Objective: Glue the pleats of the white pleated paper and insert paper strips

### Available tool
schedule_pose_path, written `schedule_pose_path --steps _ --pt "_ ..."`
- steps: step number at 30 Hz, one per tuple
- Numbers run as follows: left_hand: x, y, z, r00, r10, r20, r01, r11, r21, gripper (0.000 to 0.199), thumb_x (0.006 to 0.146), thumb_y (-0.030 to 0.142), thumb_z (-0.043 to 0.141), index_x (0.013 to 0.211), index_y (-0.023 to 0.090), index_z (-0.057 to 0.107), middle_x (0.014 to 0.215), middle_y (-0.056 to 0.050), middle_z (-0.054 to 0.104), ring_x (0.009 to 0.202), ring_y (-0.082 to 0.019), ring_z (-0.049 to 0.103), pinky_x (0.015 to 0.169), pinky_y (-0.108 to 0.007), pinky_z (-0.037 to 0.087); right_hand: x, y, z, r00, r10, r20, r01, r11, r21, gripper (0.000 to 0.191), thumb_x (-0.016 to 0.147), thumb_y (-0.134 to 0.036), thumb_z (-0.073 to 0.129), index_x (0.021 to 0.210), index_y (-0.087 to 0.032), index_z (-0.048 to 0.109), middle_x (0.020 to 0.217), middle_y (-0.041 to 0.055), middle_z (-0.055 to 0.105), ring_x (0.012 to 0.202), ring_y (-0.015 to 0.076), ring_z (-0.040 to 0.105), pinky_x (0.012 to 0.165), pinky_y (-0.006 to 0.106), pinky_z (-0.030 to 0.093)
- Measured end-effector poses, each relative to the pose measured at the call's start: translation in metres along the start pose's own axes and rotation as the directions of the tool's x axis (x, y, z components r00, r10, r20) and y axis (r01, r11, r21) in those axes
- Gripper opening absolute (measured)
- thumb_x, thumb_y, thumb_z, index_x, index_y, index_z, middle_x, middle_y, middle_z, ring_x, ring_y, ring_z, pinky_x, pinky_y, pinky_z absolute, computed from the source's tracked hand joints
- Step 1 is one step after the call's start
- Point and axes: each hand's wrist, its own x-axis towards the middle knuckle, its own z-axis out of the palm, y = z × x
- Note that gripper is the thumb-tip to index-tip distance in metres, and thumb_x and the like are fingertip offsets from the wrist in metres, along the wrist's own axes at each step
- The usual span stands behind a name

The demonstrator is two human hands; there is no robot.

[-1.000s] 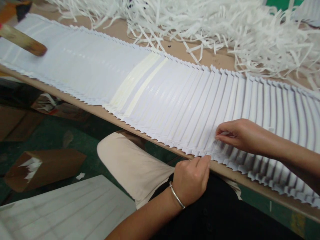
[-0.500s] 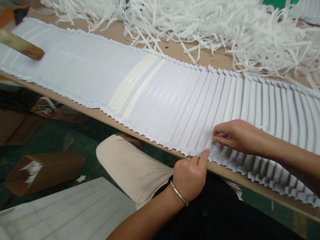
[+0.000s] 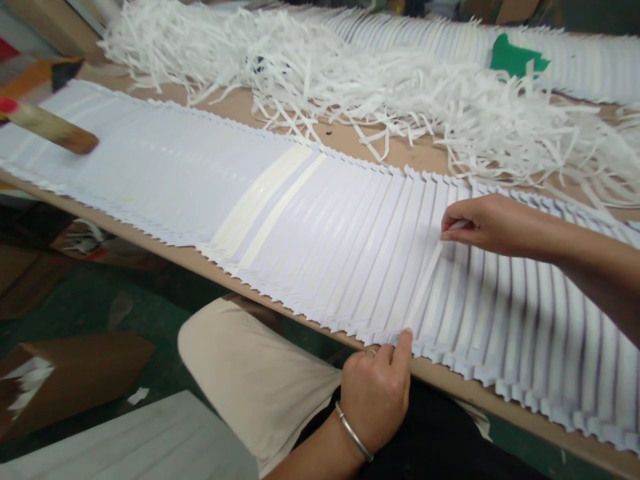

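Observation:
A long row of overlapping white paper sheets (image 3: 360, 240) is fanned out along the table. My right hand (image 3: 470, 223) is above the row, thumb and fingertips pinched on the end of a thin white strip (image 3: 427, 280). The strip slants down towards the row's front edge. There my left hand (image 3: 377, 387), a ring on one finger and a bangle at the wrist, rests with its index fingertip pressed on a sheet's edge. Its other fingers are curled, and its thumb is hidden. Right of my hands the sheets stand in raised, wavy ridges.
Behind the row lies a big heap of loose white strips (image 3: 360, 87) on the brown tabletop (image 3: 235, 100). A green scrap (image 3: 517, 57) lies farther back, by another row of sheets (image 3: 595, 67). A wooden stick (image 3: 55, 130) lies across the left end. A cardboard box (image 3: 85, 373) stands below.
My right hand has moved up and away from my left hand, drawing the white strip out between them. My left fingertip stays at the sheets' front edge. The view has tilted up slightly.

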Motion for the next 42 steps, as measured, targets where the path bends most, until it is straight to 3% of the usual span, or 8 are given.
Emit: schedule_pose_path --steps 6,17,28,32,35,42 --pt "0.000 -0.002 0.001 1.000 0.011 -0.010 -0.011 1.000 -0.027 0.047 0.094 0.008 0.053 0.141 0.011 0.059 0.077 0.000 0.069 0.058 -0.023 0.066 0.049 -0.037 0.047 0.020 0.009 0.010 0.998 0.041 0.037 -0.039 0.998 -0.054 0.014 0.088 -0.038 0.069 0.087 -0.025 0.074 0.087 0.0047 0.081 0.082 0.0243 0.074 0.073 0.033 0.048" --pt "0.001 -0.002 0.002 1.000 0.003 -0.011 -0.004 0.999 -0.051 0.048 0.093 0.008 0.051 0.140 0.011 0.058 0.077 -0.001 0.069 0.057 -0.021 0.066 0.051 -0.033 0.048 0.025 0.012 0.016 0.995 0.075 0.073 -0.069 0.994 -0.087 0.019 0.089 -0.044 0.067 0.088 -0.026 0.072 0.088 0.0036 0.080 0.084 0.0239 0.073 0.072 0.032 0.045" --pt "0.005 -0.006 0.003 0.991 0.049 -0.123 -0.053 0.998 -0.032 0.050 0.085 0.004 0.048 0.134 0.009 0.059 0.071 0.000 0.065 0.049 -0.019 0.062 0.043 -0.033 0.043 0.061 0.077 -0.017 0.993 0.011 -0.118 -0.019 0.998 -0.067 0.020 0.088 -0.044 0.066 0.086 -0.025 0.071 0.088 0.0044 0.078 0.083 0.0241 0.071 0.073 0.033 0.047" --pt "0.005 -0.008 0.007 0.987 0.052 -0.152 -0.054 0.998 -0.013 0.050 0.084 0.003 0.047 0.132 0.009 0.060 0.067 0.001 0.064 0.047 -0.019 0.061 0.042 -0.033 0.041 0.071 0.095 -0.012 0.987 0.012 -0.159 -0.024 0.997 -0.070 0.026 0.089 -0.050 0.064 0.084 -0.025 0.069 0.081 0.0039 0.076 0.076 0.0224 0.068 0.070 0.033 0.045" --pt "0.006 -0.009 0.009 0.980 0.059 -0.190 -0.060 0.998 0.002 0.048 0.083 0.002 0.046 0.128 0.010 0.061 0.063 0.003 0.062 0.043 -0.018 0.059 0.040 -0.034 0.038 0.076 0.102 -0.005 0.986 0.032 -0.162 -0.039 0.998 -0.039 0.025 0.090 -0.044 0.059 0.088 -0.024 0.072 0.087 0.0054 0.078 0.082 0.0236 0.071 0.076 0.033 0.048" --pt "0.006 -0.011 0.013 0.967 0.057 -0.247 -0.055 0.998 0.015 0.047 0.081 0.000 0.047 0.122 0.012 0.064 0.060 0.005 0.058 0.040 -0.016 0.056 0.039 -0.037 0.033 0.082 0.105 0.005 0.973 0.097 -0.210 -0.118 0.989 -0.088 0.024 0.090 -0.044 0.060 0.089 -0.023 0.073 0.086 0.0051 0.078 0.079 0.0225 0.070 0.072 0.032 0.047"
